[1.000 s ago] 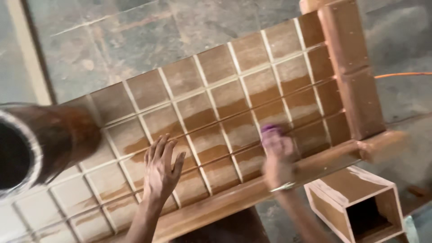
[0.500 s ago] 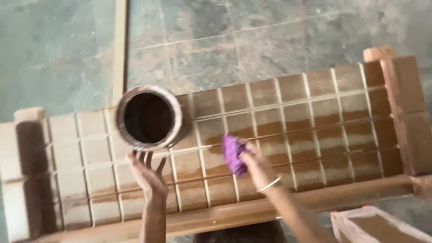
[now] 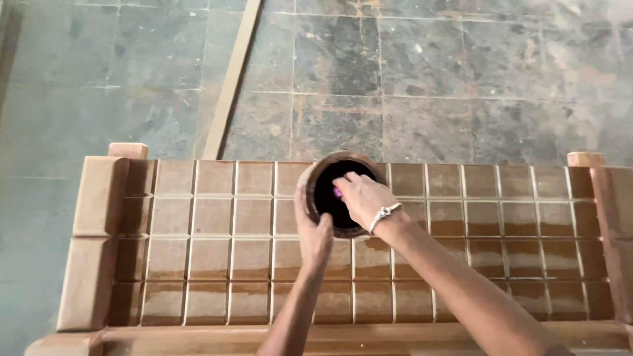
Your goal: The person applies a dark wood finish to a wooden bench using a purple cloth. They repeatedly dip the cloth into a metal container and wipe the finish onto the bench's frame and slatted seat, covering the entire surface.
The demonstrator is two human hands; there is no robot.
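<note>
Hands have come together at the round dark container [image 3: 339,191], which stands on the panelled wooden bench [image 3: 211,257] a little right of centre, near its far edge. The left hand [image 3: 315,236] now grips the container's near rim, its fingers curled against the wall; half a second ago that hand lay flat with fingers spread on the panels below the container. The right hand [image 3: 362,196], a pale bracelet [image 3: 382,214] at its wrist, reaches into the container's mouth, fingers bunched together on a purple cloth [image 3: 337,192], of which only a small bit shows inside the dark opening. Half a second ago the cloth was out on the panels, pressed under this hand, right of the container; a second ago it was further along toward the bench's right end. So the wiping of the surface has paused, and the cloth is likely being dipped for more of the dark liquid. Wet, darker streaks run across the panels on the right half of the bench; those toward the left end look dry. A long wooden strip [image 3: 231,86] lies on the stone floor [image 3: 461,79] beyond the far edge.
</note>
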